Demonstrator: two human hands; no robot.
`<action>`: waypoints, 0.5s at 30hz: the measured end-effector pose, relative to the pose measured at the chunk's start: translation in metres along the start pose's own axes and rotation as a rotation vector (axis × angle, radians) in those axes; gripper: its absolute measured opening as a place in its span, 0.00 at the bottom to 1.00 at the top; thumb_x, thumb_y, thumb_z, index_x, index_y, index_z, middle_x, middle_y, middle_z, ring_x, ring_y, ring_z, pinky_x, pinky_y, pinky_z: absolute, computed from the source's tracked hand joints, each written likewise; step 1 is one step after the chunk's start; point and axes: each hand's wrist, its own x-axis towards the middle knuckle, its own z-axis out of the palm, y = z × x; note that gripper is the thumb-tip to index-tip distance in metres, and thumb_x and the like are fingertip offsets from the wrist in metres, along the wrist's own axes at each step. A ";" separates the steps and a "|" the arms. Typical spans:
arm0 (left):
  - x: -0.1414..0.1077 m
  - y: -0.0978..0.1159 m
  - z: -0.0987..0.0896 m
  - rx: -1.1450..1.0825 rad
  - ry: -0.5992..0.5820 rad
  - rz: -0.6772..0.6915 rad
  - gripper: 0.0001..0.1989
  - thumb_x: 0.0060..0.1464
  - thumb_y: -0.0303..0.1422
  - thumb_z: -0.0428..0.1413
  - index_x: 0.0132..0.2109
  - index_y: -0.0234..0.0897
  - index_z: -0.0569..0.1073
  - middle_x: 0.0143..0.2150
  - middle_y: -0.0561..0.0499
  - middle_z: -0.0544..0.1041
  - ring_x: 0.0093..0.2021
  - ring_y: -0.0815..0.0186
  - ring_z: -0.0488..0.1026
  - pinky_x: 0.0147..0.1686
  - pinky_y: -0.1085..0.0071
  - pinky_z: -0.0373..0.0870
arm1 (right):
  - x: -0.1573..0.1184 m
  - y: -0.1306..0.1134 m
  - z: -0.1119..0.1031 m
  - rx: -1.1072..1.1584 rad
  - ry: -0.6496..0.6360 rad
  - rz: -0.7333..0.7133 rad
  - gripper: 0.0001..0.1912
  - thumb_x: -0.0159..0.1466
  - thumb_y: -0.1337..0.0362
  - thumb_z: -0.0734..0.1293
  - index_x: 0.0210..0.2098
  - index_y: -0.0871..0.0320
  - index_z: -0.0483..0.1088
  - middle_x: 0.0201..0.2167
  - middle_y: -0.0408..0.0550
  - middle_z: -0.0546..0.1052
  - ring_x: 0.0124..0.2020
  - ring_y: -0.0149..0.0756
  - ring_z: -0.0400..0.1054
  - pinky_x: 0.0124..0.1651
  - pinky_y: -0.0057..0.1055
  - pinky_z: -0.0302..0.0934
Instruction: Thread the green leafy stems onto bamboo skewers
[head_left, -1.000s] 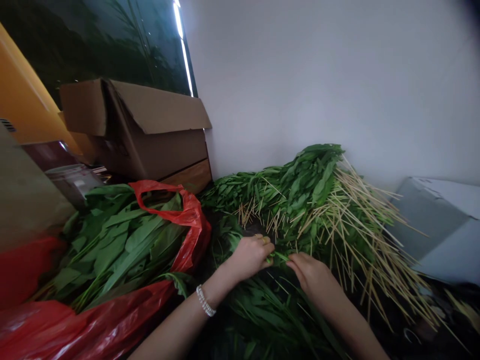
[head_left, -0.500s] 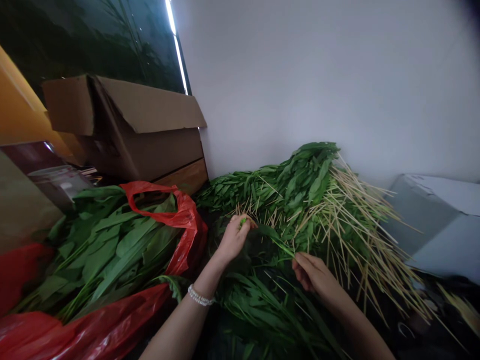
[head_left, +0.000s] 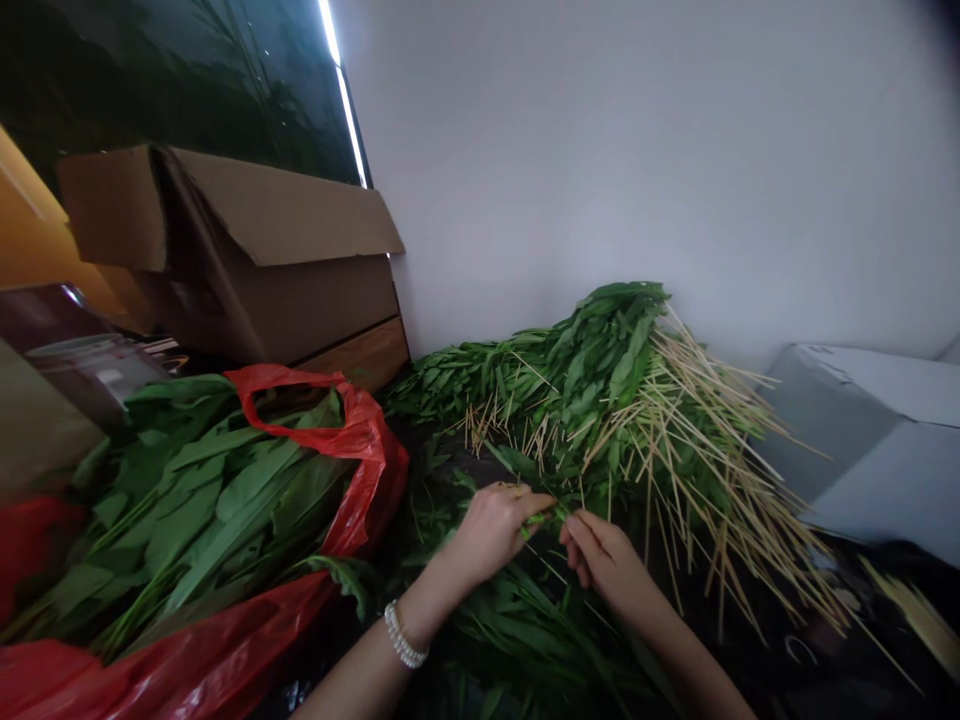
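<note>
Left hand (head_left: 499, 525): closed on the green sprig (head_left: 559, 510)
Right hand (head_left: 596, 550): pinching it too
Sprig axis: crosswise between them, mostly hidden, neither hand nearer!

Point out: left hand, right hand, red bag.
Left hand (head_left: 491, 527), head view: back of the hand.
Right hand (head_left: 598, 553), head view: middle of the hand.
Red bag (head_left: 381, 458), head view: plastic wall near its handle.

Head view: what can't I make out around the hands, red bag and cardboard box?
All in the head view:
Palm of the left hand: hidden by that hand's own back.
Greens between it and the right hand: mostly covered by both hands, slightly blurred.
Red bag, left end: cut off by the left edge.
Cardboard box, inside: hidden by its own sides.
</note>
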 end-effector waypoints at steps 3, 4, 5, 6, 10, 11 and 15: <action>-0.001 -0.001 0.004 0.126 -0.046 0.052 0.15 0.58 0.30 0.54 0.52 0.40 0.68 0.38 0.51 0.76 0.39 0.63 0.73 0.39 0.69 0.65 | 0.000 0.001 0.002 -0.034 -0.005 -0.034 0.19 0.65 0.49 0.55 0.28 0.56 0.63 0.17 0.36 0.66 0.14 0.24 0.58 0.18 0.24 0.48; -0.001 -0.001 0.004 0.157 -0.057 0.071 0.15 0.57 0.31 0.55 0.53 0.40 0.67 0.37 0.51 0.75 0.39 0.63 0.73 0.39 0.69 0.65 | -0.001 0.001 0.003 -0.038 -0.005 -0.038 0.19 0.65 0.50 0.55 0.28 0.56 0.63 0.18 0.36 0.66 0.14 0.24 0.58 0.18 0.24 0.48; -0.001 -0.001 0.003 0.182 -0.065 0.091 0.16 0.57 0.31 0.55 0.53 0.39 0.67 0.37 0.51 0.75 0.39 0.63 0.73 0.38 0.68 0.64 | -0.001 0.001 0.003 -0.039 -0.006 -0.040 0.19 0.66 0.50 0.55 0.29 0.56 0.63 0.18 0.36 0.66 0.14 0.25 0.58 0.18 0.24 0.48; 0.000 0.000 0.002 0.202 -0.073 0.108 0.16 0.57 0.32 0.55 0.52 0.39 0.67 0.37 0.51 0.75 0.38 0.63 0.73 0.38 0.68 0.64 | -0.001 0.001 0.003 -0.038 -0.008 -0.039 0.19 0.66 0.50 0.55 0.29 0.56 0.63 0.18 0.37 0.66 0.14 0.25 0.58 0.18 0.24 0.47; 0.002 0.000 0.000 0.246 -0.090 0.149 0.13 0.56 0.32 0.56 0.49 0.37 0.67 0.36 0.51 0.75 0.37 0.63 0.72 0.36 0.68 0.63 | -0.001 0.000 0.003 -0.007 -0.033 -0.024 0.18 0.66 0.50 0.54 0.30 0.56 0.63 0.19 0.37 0.66 0.14 0.25 0.59 0.16 0.24 0.46; 0.003 -0.001 0.000 0.251 -0.090 0.154 0.12 0.56 0.32 0.56 0.47 0.37 0.68 0.36 0.51 0.74 0.37 0.63 0.72 0.35 0.68 0.62 | -0.002 0.000 0.003 -0.004 -0.043 -0.022 0.18 0.66 0.50 0.54 0.30 0.56 0.63 0.19 0.37 0.66 0.14 0.25 0.59 0.16 0.23 0.46; 0.003 -0.002 0.003 0.246 -0.075 0.147 0.06 0.54 0.33 0.57 0.38 0.37 0.69 0.33 0.51 0.74 0.35 0.62 0.72 0.35 0.69 0.62 | -0.001 -0.001 0.004 -0.035 -0.054 -0.040 0.18 0.66 0.51 0.54 0.29 0.56 0.62 0.18 0.37 0.66 0.14 0.25 0.58 0.16 0.24 0.47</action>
